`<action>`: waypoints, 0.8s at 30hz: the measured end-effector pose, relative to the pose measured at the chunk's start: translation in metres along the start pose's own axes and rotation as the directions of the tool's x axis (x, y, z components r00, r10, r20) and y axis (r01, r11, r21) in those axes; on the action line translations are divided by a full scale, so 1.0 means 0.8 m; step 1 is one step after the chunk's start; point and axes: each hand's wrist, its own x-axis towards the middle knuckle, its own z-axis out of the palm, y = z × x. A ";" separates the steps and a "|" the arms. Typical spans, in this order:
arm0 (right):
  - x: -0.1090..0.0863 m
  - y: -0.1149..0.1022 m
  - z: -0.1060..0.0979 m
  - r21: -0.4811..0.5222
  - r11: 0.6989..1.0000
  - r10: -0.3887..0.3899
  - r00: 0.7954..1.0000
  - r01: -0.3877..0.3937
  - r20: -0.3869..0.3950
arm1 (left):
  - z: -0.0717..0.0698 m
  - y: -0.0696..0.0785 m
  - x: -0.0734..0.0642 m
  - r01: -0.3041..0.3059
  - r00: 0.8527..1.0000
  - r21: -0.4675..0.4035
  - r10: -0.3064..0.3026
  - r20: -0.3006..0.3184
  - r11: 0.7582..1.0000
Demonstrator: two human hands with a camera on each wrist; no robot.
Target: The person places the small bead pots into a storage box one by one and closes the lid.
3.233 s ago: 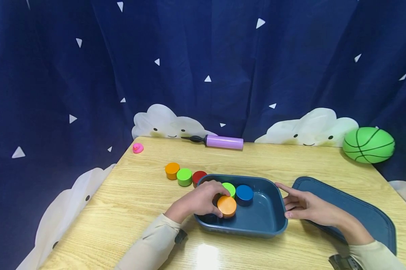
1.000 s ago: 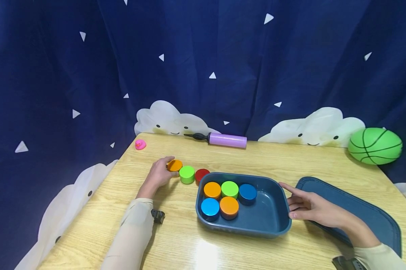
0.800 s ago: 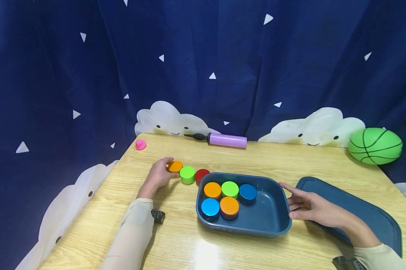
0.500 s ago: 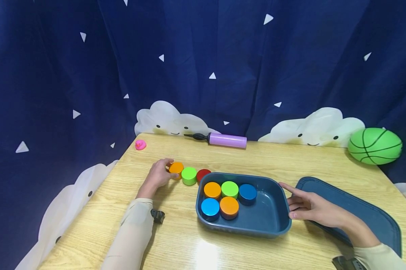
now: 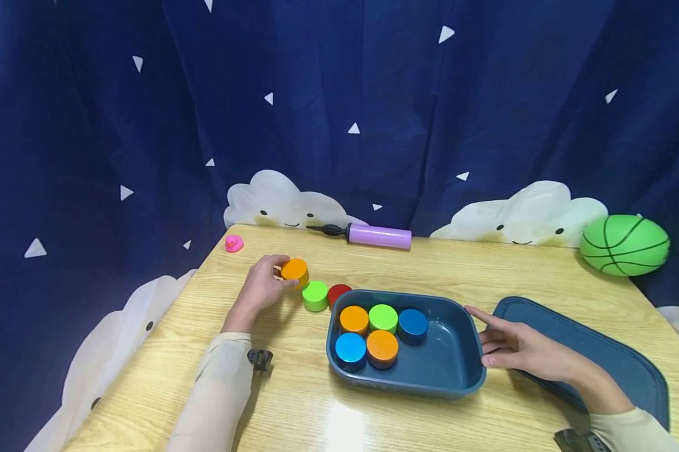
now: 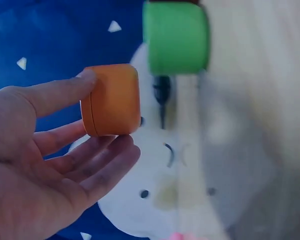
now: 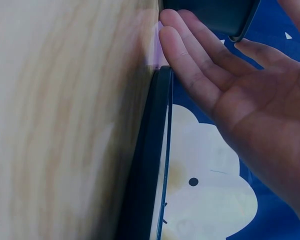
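Note:
My left hand pinches a short orange cylinder between thumb and fingers, raised a little over the table. In the left wrist view the cylinder shows a seam near one end. Just right of it a green cylinder and a dark red one stand in a row, the red partly hidden by the dark blue bin. Inside the bin sit several more: light blue, dark blue, green and two orange. Against the bin's right end rests my right hand, fingers extended.
A dark blue lid lies flat at the right, partly under the right forearm. Along the back edge are a purple hand pump and a green ball. A pink rubber duck stands at the back left corner.
A second orange cylinder went into the bin from the left hand. That hand then moved back left, gripped the outer orange cylinder and raised it off the table. The right hand stayed at the bin.

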 end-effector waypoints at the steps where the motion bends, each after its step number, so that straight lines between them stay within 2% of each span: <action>1: -0.001 0.000 0.000 0.001 1.000 -0.001 1.000 0.001 0.000 | -0.001 0.005 -0.001 -0.013 1.000 -0.014 0.013 -0.003 1.000; 6: -0.001 0.001 -0.001 -0.008 1.000 -0.008 1.000 0.008 -0.004 | -0.005 0.031 -0.011 -0.077 0.997 -0.063 0.076 -0.012 0.995; 13: 0.001 0.004 0.001 -0.011 1.000 0.002 1.000 -0.002 -0.002 | -0.004 0.070 -0.034 -0.165 0.985 -0.115 0.170 0.031 0.980; 18: 0.001 0.003 0.001 -0.001 1.000 0.019 1.000 -0.019 0.000 | 0.010 0.098 -0.048 -0.221 0.970 -0.101 0.229 0.077 0.970; 24: -0.001 0.000 0.000 0.005 1.000 0.022 1.000 -0.022 0.000 | 0.037 0.122 -0.057 -0.260 0.945 -0.112 0.277 0.176 0.959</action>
